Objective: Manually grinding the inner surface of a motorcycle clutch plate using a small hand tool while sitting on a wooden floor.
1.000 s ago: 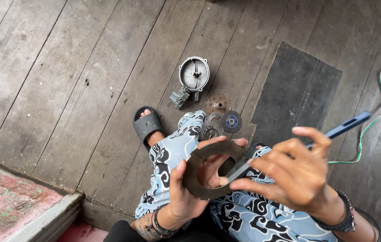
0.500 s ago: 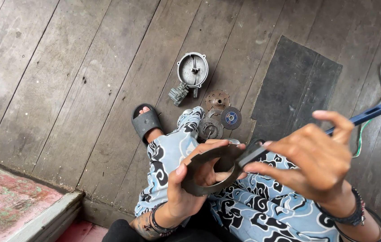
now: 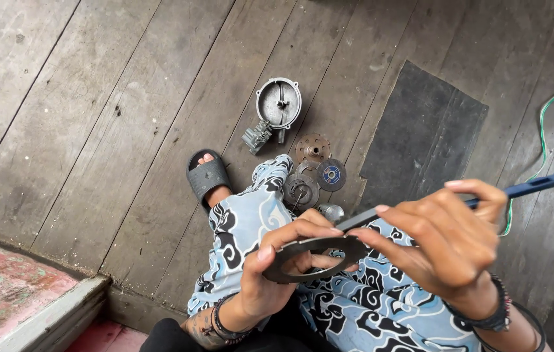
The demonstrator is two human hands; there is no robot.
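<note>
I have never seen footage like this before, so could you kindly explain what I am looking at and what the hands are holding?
The one picture comes from a camera worn on a person's head, looking down at their lap and a wooden plank floor. The left hand holds a dark flat ring. The right hand holds a long blue-handled tool whose tip meets the ring. On the floor lie a round metal housing, several small metal discs, a dark mat and a green wire. A sandalled foot shows too.

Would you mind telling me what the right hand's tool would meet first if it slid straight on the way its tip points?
The right hand aims the blue-handled tool at the dark ring in the left hand; its tip seems already on the ring's rim.
</note>
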